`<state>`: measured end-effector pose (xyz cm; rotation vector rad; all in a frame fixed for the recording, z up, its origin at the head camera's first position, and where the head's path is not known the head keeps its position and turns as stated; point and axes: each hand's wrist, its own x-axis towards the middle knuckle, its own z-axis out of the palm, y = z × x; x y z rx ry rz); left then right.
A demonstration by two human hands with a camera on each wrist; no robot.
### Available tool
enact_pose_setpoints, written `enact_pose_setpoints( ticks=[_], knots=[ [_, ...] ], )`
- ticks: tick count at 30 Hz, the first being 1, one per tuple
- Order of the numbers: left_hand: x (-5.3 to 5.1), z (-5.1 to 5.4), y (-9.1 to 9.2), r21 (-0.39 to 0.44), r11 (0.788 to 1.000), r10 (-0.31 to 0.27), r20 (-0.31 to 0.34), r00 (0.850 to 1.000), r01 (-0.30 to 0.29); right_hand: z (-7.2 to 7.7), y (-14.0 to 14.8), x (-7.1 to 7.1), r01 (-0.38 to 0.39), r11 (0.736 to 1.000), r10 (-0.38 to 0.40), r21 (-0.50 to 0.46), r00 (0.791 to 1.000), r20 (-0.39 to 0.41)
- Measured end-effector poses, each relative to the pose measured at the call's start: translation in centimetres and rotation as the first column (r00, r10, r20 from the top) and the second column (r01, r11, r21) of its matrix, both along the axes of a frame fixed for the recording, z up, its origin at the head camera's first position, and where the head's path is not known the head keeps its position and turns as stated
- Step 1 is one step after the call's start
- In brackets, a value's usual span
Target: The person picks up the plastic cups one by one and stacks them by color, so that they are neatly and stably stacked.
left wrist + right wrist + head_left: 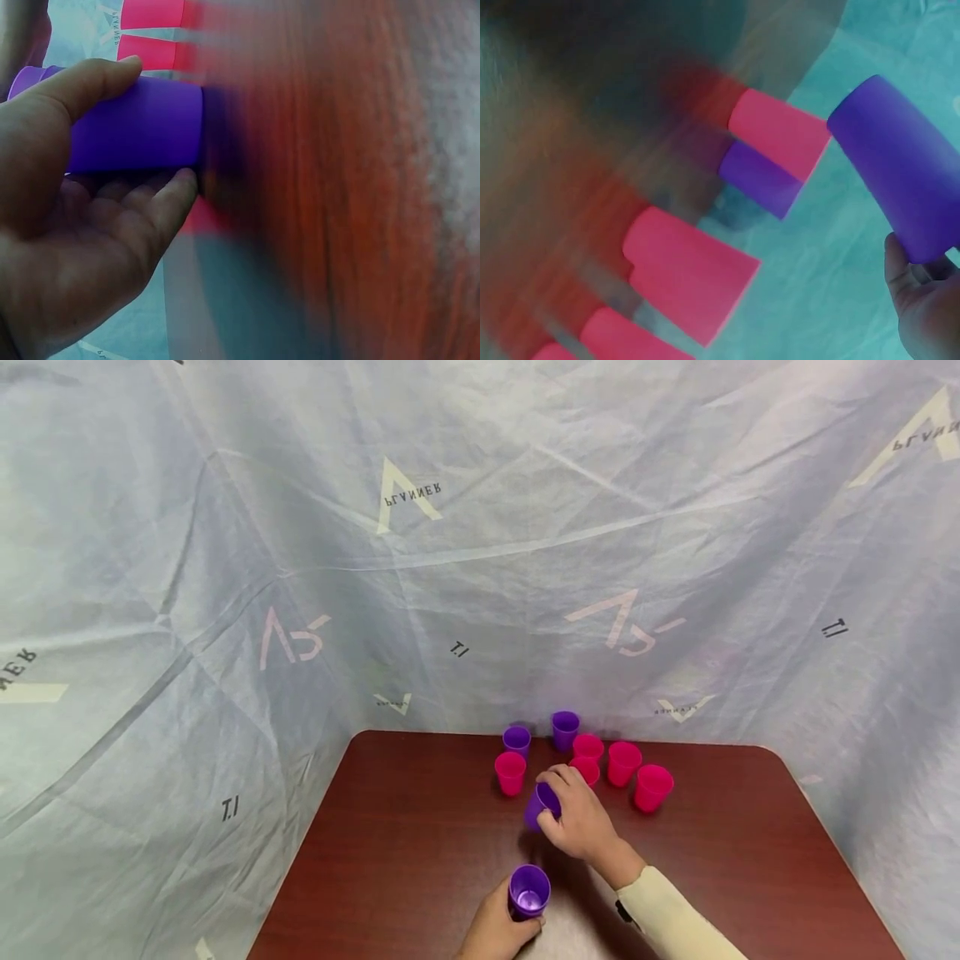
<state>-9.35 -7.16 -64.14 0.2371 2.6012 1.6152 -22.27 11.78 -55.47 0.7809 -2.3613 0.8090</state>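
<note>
Near the front of the table, my left hand grips a purple cup stack, mouth up. Two rims show at its upper end in the left wrist view, so at least two purple cups are nested. Beyond it my right hand holds a single purple cup by its upper part, slightly tilted and raised above the table. In the right wrist view that lifted cup hangs apart from the cups behind it, with fingers at its rim end.
Pink cups stand mouth up toward the back of the brown table. Two purple cups stand near the back edge. A grey printed cloth hangs behind and beside the table.
</note>
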Motion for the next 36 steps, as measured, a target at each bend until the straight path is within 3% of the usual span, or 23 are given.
enact_pose_setpoints(
  ticks=[8,15,27,36],
  knots=[
    [0.0,0.0,0.0,0.001,1.0,-0.007,0.015,1.0,0.007,-0.5,-0.4,1.4,-0.109,0.989,0.109,-0.099,0.994,-0.002],
    [0.0,0.0,-0.1,0.031,0.999,-0.024,0.033,0.999,0.023,-0.1,-0.7,2.8,-0.239,0.961,0.24,-0.142,0.971,-0.012],
    [0.0,0.2,-0.1,-0.003,1.0,-0.027,0.023,0.999,0.027,-1.1,-1.3,4.6,-0.318,0.941,0.318,-0.12,0.948,-0.02],
    [0.0,0.1,-0.4,-0.026,0.998,-0.053,-0.031,0.998,0.052,-2.7,-1.7,5.6,-0.332,0.943,0.331,-0.029,0.943,-0.021]
  ],
)
